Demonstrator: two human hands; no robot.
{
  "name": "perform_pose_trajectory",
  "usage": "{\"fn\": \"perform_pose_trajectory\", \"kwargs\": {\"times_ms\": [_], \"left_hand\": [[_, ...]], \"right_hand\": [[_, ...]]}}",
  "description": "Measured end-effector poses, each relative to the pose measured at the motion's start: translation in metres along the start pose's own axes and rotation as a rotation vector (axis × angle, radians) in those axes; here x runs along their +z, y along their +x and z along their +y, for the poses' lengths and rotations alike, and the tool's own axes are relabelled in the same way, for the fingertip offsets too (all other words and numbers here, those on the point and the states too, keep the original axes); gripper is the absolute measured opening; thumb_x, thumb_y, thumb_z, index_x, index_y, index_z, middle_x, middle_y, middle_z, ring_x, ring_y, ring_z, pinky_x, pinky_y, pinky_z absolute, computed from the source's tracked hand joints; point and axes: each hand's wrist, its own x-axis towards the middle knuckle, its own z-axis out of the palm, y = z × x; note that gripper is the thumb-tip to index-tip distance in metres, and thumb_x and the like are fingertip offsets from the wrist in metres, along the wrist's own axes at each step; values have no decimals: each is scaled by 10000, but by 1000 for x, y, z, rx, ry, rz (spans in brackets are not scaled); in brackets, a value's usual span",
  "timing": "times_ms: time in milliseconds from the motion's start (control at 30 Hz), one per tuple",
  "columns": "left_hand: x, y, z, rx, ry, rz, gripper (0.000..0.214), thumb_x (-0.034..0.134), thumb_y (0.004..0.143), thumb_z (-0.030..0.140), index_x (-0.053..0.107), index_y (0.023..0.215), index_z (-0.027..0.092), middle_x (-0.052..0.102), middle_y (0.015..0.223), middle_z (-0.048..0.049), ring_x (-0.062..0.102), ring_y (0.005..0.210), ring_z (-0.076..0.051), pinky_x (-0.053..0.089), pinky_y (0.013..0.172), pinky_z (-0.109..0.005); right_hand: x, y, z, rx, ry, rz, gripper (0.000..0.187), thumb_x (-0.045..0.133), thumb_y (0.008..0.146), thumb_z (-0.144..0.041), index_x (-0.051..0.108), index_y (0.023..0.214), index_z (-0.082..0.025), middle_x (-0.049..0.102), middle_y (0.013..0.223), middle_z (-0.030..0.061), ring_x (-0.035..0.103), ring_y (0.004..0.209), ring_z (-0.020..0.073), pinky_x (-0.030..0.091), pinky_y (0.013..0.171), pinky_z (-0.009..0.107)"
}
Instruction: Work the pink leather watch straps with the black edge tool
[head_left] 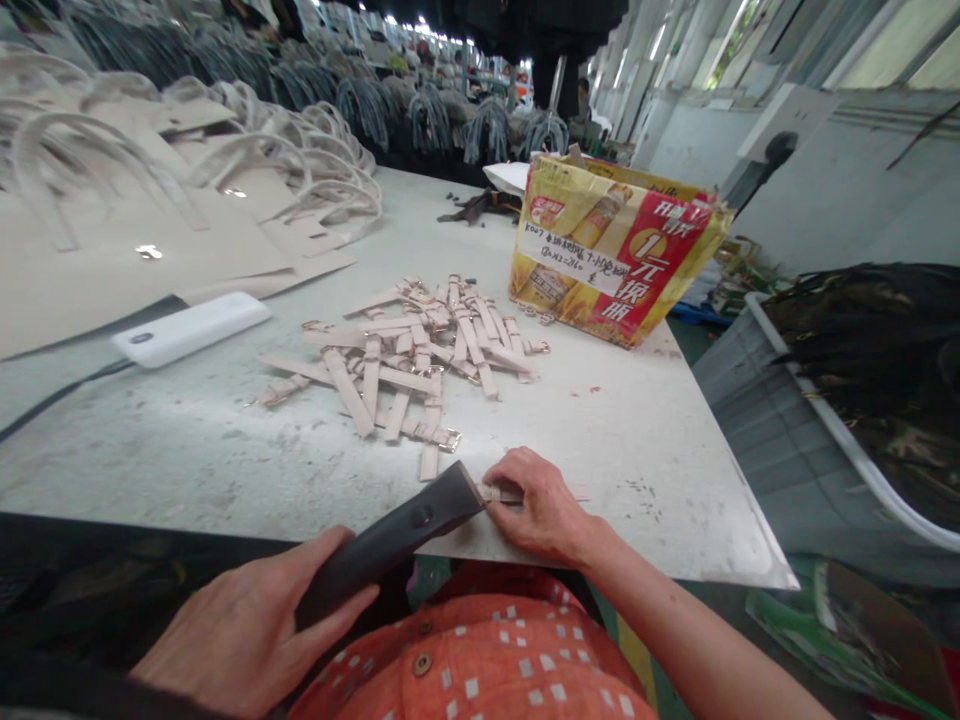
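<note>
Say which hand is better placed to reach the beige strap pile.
Likely the right hand: nearer the strap pile, holding only a slim strap. The left hand grips a dark elongated object.

A black tool [405,528] slants across the near edge of the table [600,440], its wide tip beside a pale strap [504,495] roughly parallel to that edge.
</note>
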Motion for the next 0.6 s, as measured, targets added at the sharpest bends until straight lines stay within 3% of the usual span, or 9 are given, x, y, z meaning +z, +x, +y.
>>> {"fn": "perform_pose_trajectory", "kwargs": {"times_ms": [200, 367, 600], "left_hand": [[-7, 16, 6, 19, 149, -73, 365, 504, 963, 549, 764, 1037, 304, 887, 940, -62, 855, 932, -342, 553, 788, -394], [-12, 28, 3, 21, 179, -182, 470, 494, 936, 623, 764, 1149, 303, 879, 932, -62, 851, 937, -353, 546, 770, -390], [-23, 33, 5, 29, 90, -258, 419, 485, 946, 559, 758, 1113, 289, 878, 1006, -72, 843, 997, -357, 551, 822, -410]], "right_hand": [[-5, 0, 3, -57, 65, -40, 201, 775, 862, -98, 771, 1030, -208, 743, 982, 52, 659, 947, 225, 520, 882, 350], [-14, -3, 2, -42, 40, -98, 203, 761, 930, -121, 809, 1108, -208, 769, 999, 65, 676, 967, 231, 520, 896, 363], [-2, -6, 3, -31, -34, 0, 174, 802, 851, -142, 789, 1014, -203, 795, 980, 80, 700, 944, 249, 521, 901, 382]]}}
